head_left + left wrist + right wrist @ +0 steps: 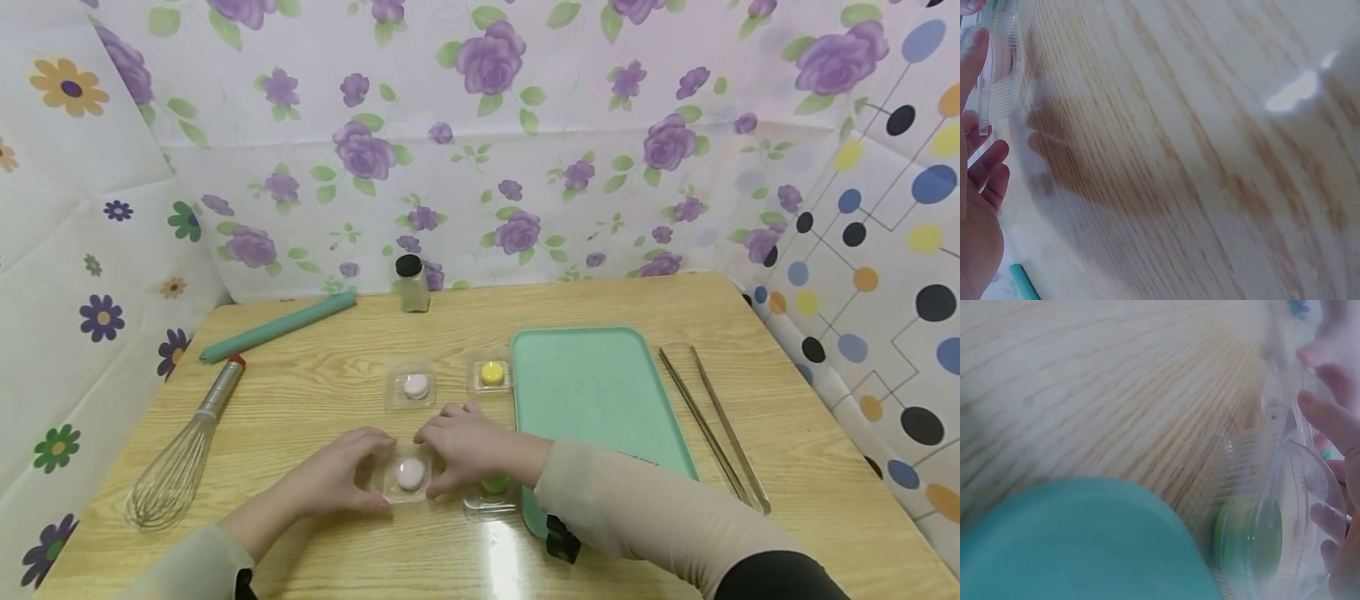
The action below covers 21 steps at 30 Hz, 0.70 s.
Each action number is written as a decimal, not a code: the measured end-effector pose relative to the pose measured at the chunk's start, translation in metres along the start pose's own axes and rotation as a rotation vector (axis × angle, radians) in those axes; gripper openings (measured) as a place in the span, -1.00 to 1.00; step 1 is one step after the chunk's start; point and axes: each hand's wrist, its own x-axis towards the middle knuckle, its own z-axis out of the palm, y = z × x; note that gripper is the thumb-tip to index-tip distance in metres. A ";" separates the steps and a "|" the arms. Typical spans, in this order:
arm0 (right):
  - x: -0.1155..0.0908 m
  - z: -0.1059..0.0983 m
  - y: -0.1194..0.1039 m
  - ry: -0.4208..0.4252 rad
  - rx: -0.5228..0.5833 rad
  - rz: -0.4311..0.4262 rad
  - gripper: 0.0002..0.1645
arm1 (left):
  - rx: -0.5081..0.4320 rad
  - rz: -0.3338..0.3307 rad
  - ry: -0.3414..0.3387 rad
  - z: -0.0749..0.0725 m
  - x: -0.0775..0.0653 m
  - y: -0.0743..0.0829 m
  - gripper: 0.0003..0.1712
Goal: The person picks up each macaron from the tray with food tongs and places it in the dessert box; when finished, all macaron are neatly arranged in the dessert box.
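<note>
Between my two hands stands a clear plastic box (402,495) holding a pale pink macaron (410,473). My left hand (339,477) grips the box's left side, thumb toward me and fingers on the far side. From the right, my right hand (474,450) holds the opposite side with thumb and fingers. Its wrist passes over a second clear box (491,505), where a green macaron (1247,540) is partly hidden in the head view. Behind are two more clear boxes, with a pale pink macaron (416,386) and a yellow macaron (492,373).
A green tray (585,383) lies right of the boxes, partly under my right sleeve. Metal tongs (716,425) lie beyond it. At left are a whisk (180,462) and a green rolled mat (279,327). A black-capped jar (413,287) stands at the back.
</note>
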 end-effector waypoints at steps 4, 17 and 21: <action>-0.004 -0.005 0.003 0.017 0.020 0.027 -0.15 | 0.010 -0.019 0.007 0.000 -0.002 -0.001 -0.05; -0.043 -0.008 0.051 0.188 0.229 0.062 -0.20 | 0.019 -0.036 -0.009 0.000 -0.004 -0.002 0.02; -0.058 -0.006 0.069 0.224 0.290 0.116 -0.19 | 0.027 -0.039 -0.010 0.000 -0.005 -0.004 0.02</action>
